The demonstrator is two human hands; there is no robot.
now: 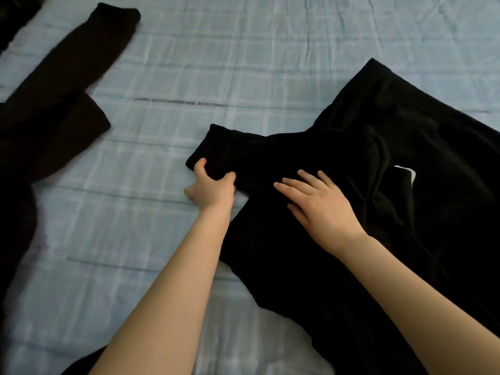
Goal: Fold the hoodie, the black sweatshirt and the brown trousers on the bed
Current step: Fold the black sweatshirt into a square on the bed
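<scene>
Left fingers (229, 176) gripping black sleeve's (257, 155) edge, right fingers (290, 185) flat, bedsheet (162, 147) open leftward

a: what's underneath it all?
b: a bed (270, 50) that fills the whole view, covered by a pale blue sheet (108, 239) with a faint check of lighter and darker bands.
a: smooth?
b: no, creased, with long wrinkles across the far part and toward the far right corner.
a: any marks?
b: a thin line of dark print (178, 103) runs sideways near the middle, too blurred to read.
a: and the light?
b: dim and cool, with soft shadows.
</scene>
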